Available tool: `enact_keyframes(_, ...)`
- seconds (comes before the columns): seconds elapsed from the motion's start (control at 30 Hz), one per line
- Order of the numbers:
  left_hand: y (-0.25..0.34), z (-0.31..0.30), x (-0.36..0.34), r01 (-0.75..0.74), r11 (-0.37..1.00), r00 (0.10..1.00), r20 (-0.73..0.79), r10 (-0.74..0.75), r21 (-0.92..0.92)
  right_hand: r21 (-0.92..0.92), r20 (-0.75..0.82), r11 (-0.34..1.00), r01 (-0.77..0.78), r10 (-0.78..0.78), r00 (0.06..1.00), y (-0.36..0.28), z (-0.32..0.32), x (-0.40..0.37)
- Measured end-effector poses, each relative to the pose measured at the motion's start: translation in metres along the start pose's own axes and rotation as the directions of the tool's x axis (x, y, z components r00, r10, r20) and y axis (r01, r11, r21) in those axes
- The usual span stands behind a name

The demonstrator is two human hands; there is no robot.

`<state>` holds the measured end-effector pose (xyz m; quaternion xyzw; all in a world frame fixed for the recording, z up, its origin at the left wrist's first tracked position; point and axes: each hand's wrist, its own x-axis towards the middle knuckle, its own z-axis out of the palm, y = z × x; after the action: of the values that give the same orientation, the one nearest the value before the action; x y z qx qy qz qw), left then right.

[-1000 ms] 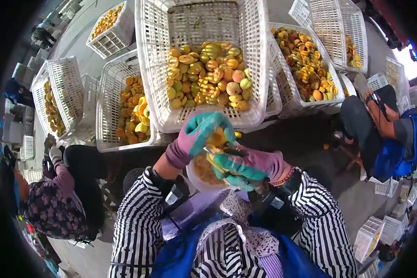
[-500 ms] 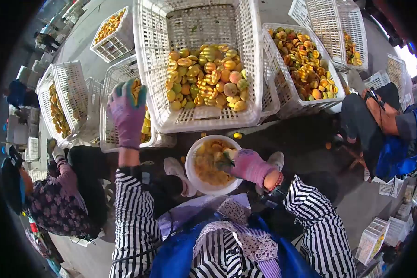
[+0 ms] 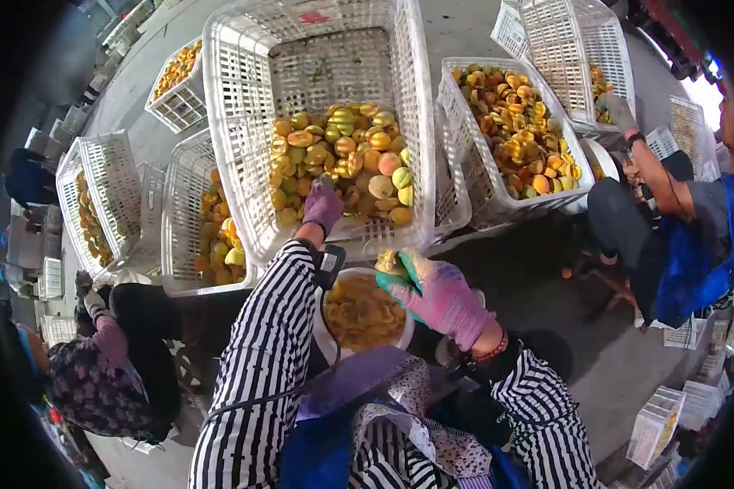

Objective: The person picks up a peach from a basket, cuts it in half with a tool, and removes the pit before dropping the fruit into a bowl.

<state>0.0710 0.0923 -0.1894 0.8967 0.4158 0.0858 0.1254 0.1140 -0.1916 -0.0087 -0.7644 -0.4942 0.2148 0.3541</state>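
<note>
My left hand (image 3: pixel 324 205), in a purple glove, reaches into the large white crate (image 3: pixel 334 238) in front of me. Its fingertips touch the pile of yellow-orange peaches (image 3: pixel 347 155), many of them scored or cut. Whether those fingers grip a fruit is hidden. My right hand (image 3: pixel 448 300), in a purple glove with green fingers, is closed around a yellow-brown piece of peach (image 3: pixel 389 262). It is above the right rim of a white bucket (image 3: pixel 329 330), which holds wet-looking, yellow-brown pieces (image 3: pixel 364 311).
Another crate of cut fruit (image 3: pixel 523 134) stands to the right, and one more (image 3: pixel 212 287) to the left, partly behind my left arm. A co-worker (image 3: pixel 669 220) sits at the right, one hand at a tilted crate. Another person (image 3: pixel 98 367) sits at the left.
My left hand has moved from above the left crate, fingers spread, into the front crate's fruit. My right hand has risen from inside the bucket and now holds a fruit piece.
</note>
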Motion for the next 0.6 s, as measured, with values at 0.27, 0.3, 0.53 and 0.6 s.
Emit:
enact_keyframes(0.27, 0.061, -0.108, -0.037, 0.522, -0.378, 0.853, 0.451, 0.265, -0.765, 0.016, -0.234, 1.000, 0.001, 0.003, 0.972, 0.001, 0.013, 0.015)
enact_keyframes(0.3, 0.075, -0.132, -0.052, 0.571, -0.452, 0.818, 0.522, 0.241, -0.686, -0.010, -0.248, 1.000, 0.005, -0.007, 0.969, -0.004, 0.013, 0.017)
enact_keyframes(0.53, 0.079, -0.170, -0.106, -0.542, 0.407, 0.832, -0.399, 0.385, -0.736, -0.101, -0.285, 0.993, 0.055, -0.082, 0.955, -0.034, 0.028, 0.031)
enact_keyframes(0.6, 0.070, -0.161, -0.102, -0.414, 0.384, 0.901, -0.311, 0.302, -0.825, -0.119, -0.305, 0.990, 0.076, -0.109, 0.946, -0.031, 0.037, 0.034)
